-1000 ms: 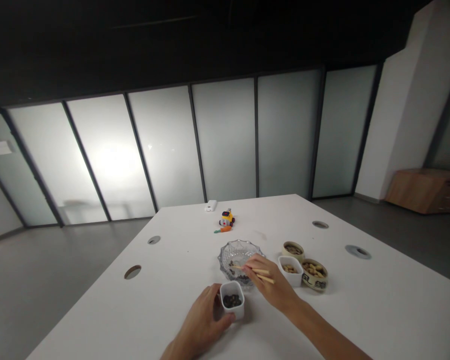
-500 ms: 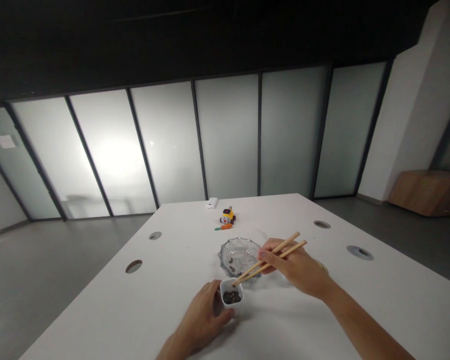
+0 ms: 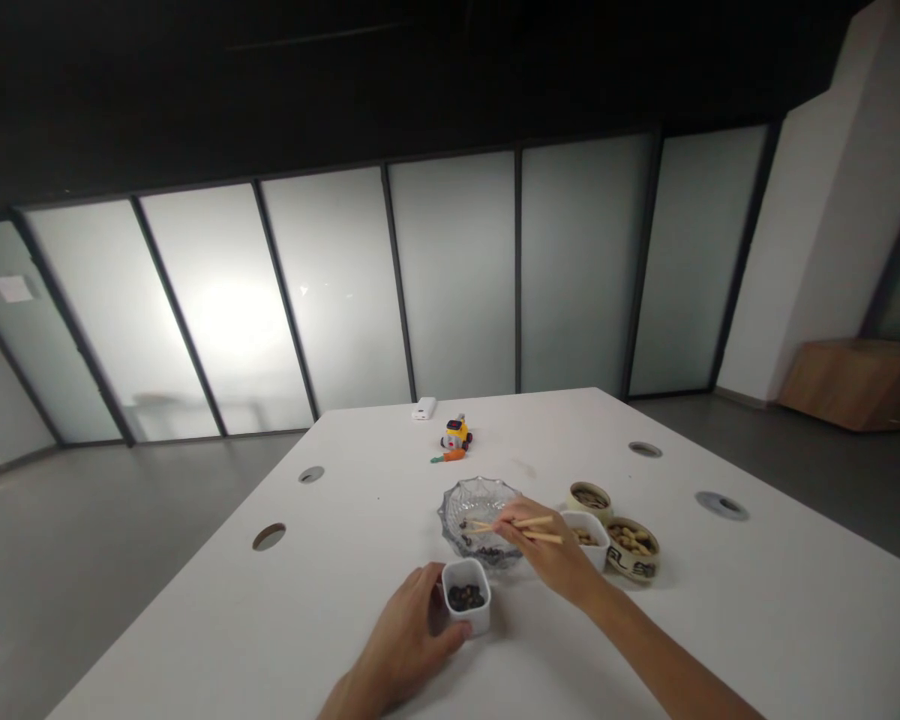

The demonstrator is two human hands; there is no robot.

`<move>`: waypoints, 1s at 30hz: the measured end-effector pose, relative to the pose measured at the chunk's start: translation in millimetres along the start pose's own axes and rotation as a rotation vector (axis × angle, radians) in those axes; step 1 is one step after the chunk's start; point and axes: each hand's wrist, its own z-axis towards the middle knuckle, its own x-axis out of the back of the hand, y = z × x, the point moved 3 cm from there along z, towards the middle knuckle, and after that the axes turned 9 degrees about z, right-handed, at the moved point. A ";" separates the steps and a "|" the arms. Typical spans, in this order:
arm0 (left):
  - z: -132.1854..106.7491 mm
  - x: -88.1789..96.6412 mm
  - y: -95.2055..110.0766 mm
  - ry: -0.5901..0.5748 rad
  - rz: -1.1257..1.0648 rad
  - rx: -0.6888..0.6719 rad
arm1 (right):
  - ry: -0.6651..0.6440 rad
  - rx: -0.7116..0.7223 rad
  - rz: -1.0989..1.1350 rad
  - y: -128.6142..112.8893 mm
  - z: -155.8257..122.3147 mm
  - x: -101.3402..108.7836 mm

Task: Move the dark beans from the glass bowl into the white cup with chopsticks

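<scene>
My left hand [image 3: 405,640] is wrapped round a small white square cup [image 3: 466,608] with dark beans in it, on the near part of the white table [image 3: 307,590]. My right hand [image 3: 544,555] is closed on a pair of wooden chopsticks [image 3: 521,528] whose tips reach left into a clear glass bowl [image 3: 478,520]. The bowl sits just beyond the cup and holds several dark beans.
Right of the bowl stand a second white cup [image 3: 586,538] and two round tan bowls [image 3: 633,548] [image 3: 588,496] with nuts. Farther back lie a yellow toy [image 3: 456,433], a small carrot toy [image 3: 450,456] and a white box [image 3: 422,407]. Round cable holes [image 3: 268,537] dot the table.
My right hand swung the chopsticks from the glass bowl over to the white cup, then back down, so the tips are in the glass bowl again. The left hand stayed on the cup.
</scene>
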 end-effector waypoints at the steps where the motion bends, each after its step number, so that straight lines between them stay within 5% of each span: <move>1: 0.1 -0.2 -0.2 -0.003 0.002 0.000 | 0.010 0.001 0.007 2.4 -0.8 -0.8; 13: -1.7 2.2 4.3 0.001 -0.004 -0.003 | 0.036 0.028 0.000 0.4 -3.6 -2.0; 19: -2.1 4.1 6.2 0.009 -0.019 0.011 | 0.103 -0.037 0.061 -22.0 8.1 19.9; 24: -0.6 4.0 5.5 0.014 -0.039 0.000 | -0.043 -0.239 0.319 -47.3 10.6 31.0; 27: -0.2 3.6 4.5 0.011 -0.043 -0.015 | -0.168 -0.254 0.179 -58.7 7.7 31.3; 30: -0.5 3.8 4.7 0.008 -0.051 -0.017 | -0.107 -0.203 0.108 -62.0 8.2 33.4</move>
